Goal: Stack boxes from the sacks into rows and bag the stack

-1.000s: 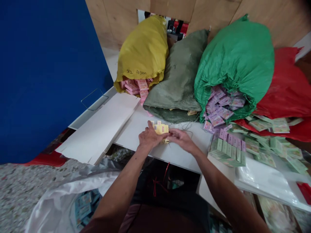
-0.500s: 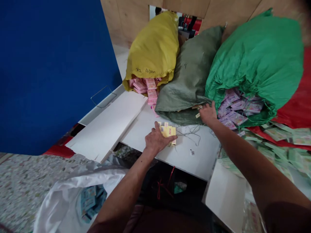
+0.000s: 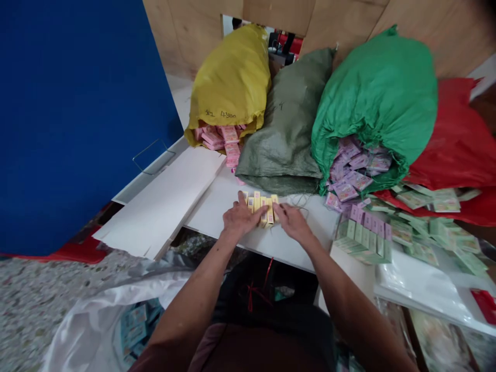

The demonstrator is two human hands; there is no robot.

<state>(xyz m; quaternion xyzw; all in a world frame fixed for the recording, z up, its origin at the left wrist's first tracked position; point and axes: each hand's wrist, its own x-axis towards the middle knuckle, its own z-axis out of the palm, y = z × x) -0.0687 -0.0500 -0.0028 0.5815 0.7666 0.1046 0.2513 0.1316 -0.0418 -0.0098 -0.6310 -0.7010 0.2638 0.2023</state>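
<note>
Both hands on the row of small yellow packets (image 3: pixel 260 206), which stands on edge on the white counter (image 3: pixel 217 206), just in front of the grey-green sack (image 3: pixel 287 129). Left hand (image 3: pixel 239 219) lies over the left end of the row, fingers spread on top of the packets. Right hand (image 3: pixel 293 223) presses flat against the right end, fingers mostly together. So the grip is a two-sided squeeze, not a pinch; neither hand is closed around anything.

Around it: yellow sack (image 3: pixel 232 77) spilling pink packets (image 3: pixel 225 138), green sack (image 3: pixel 375 93) spilling purple packets (image 3: pixel 354 170), red sack (image 3: pixel 461 139) behind, green-and-purple packets (image 3: pixel 364 232) lined up to the right. Loose string (image 3: pixel 300 199) lies on the counter next to the right hand. White bag (image 3: pixel 108 320) with blue packets sits low left.

Risks, as I judge them:
- Row is only held by end pressure. Uneven squeeze and the middle packets buckle up or fan out.
- Row sits near the counter's front edge; a slip drops packets into the dark gap below.
- String beside the right hand could snag fingers or drag under the row.
- Pink packets are close by and could get mixed in.
</note>
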